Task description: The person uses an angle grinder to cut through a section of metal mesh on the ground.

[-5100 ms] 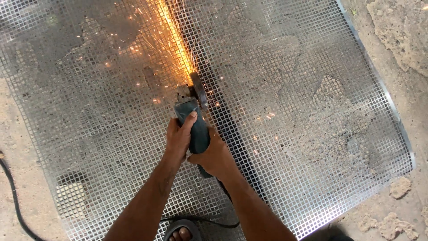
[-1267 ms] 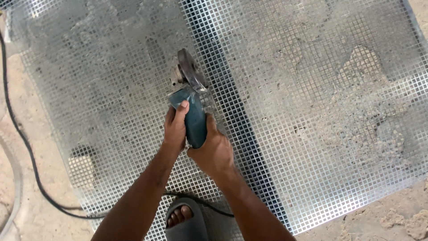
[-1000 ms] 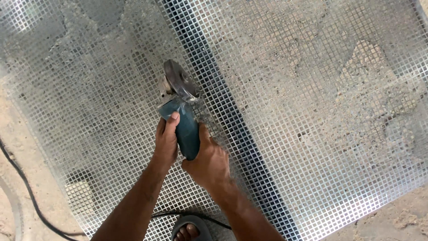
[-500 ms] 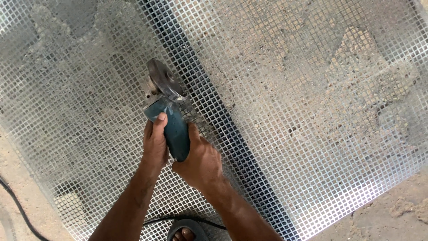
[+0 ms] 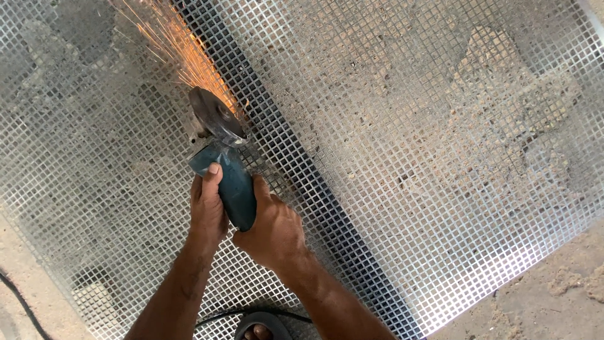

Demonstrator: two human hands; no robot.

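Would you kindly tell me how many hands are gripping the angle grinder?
2: the left hand on the angle grinder body's left side, the right hand around its rear.

A rough concrete floor [image 5: 553, 302] carries two sheets of square metal mesh [image 5: 440, 157] lying flat, edges overlapping along a dark strip [image 5: 302, 170]. A black cable [image 5: 19, 302] lies at its left edge.

angle grinder [image 5: 225, 165] on mesh sheet [image 5: 440, 157], cable [image 5: 19, 305] left on floor [image 5: 547, 302]

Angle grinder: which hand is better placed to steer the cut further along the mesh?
Left. The left hand grips the angle grinder nearest its disc; the right hand holds the rear of the body.
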